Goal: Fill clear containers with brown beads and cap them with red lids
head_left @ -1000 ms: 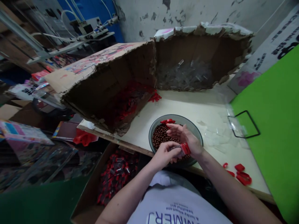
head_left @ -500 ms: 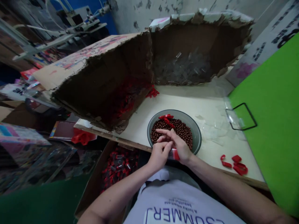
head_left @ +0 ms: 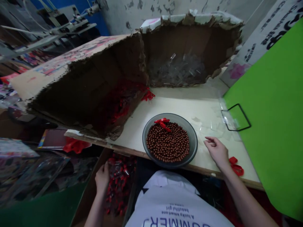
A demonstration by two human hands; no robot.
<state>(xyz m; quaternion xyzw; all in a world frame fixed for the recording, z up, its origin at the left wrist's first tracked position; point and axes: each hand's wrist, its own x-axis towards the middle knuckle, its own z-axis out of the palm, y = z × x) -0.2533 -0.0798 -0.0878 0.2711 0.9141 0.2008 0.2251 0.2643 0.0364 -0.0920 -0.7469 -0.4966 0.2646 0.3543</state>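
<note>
My left hand (head_left: 102, 177) is down at the left, at the side of a cardboard box full of small clear pieces with red ends (head_left: 119, 181). Its fingers are bent and mostly hidden, so whether it holds something does not show. Over the table, right of the bowl, my right hand (head_left: 217, 152) has loosely curved fingers and nothing visible in them. The grey bowl (head_left: 193, 143) holds many shiny brown beads (head_left: 168, 143), with a few red plastic pieces (head_left: 163, 122) lying on top. More red pieces (head_left: 237, 169) lie beside my right wrist.
Two torn-open cardboard boxes stand behind the bowl: the left box (head_left: 90, 82) contains red pieces, the right box (head_left: 175, 37) clear pieces (head_left: 180, 67). A green panel (head_left: 267, 116) borders the table (head_left: 170, 101) on the right. Clear flat scraps (head_left: 211, 126) lie near it.
My hands were together over the bowl's front edge with a red-and-clear piece. They have parted: the left went down to the box, the right moved over the table. The view shifted slightly.
</note>
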